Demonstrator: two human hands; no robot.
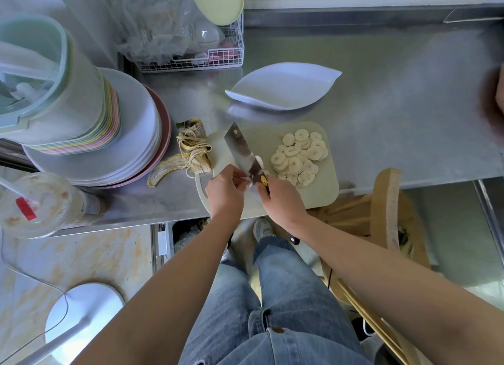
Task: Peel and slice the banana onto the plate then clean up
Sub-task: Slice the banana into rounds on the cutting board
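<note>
Your right hand (283, 198) is wrapped round the dark handle of the broad steel cleaver (242, 152). The blade points away from you and to the left. Can't tell whether it touches the board.

Your left hand (225, 190) has its fingers curled in, pinching the blade's near end right by the handle, where white banana bits cling. The two hands are almost touching, over the near left part of the pale rounded plastic cutting board (321, 184).

The heap of round banana slices (297, 154) sits on the board just beyond and right of your right hand. The crumpled yellow-brown banana peel (188, 152) lies just beyond and left of your left hand, against the board's left edge. The white leaf-shaped plate (283, 86) is farther out, past the board and apart from it.

Surface: brushed stainless steel table (381, 105), scuffed, with glare.
- Well left of your left hand: a tall stack of round plates (136, 135), white over pink, with pastel containers on top.
- Left and nearer you: a clear plastic cup with a straw (41, 203) at the table's edge.
- Beyond the peel: a white wire basket (201, 62) holding crumpled clear plastic.

Below your hands are blue jeans (272, 296). A wooden chair (387, 209) stands right of your right arm. The marbled beige floor (81, 255) is left of your left arm.
</note>
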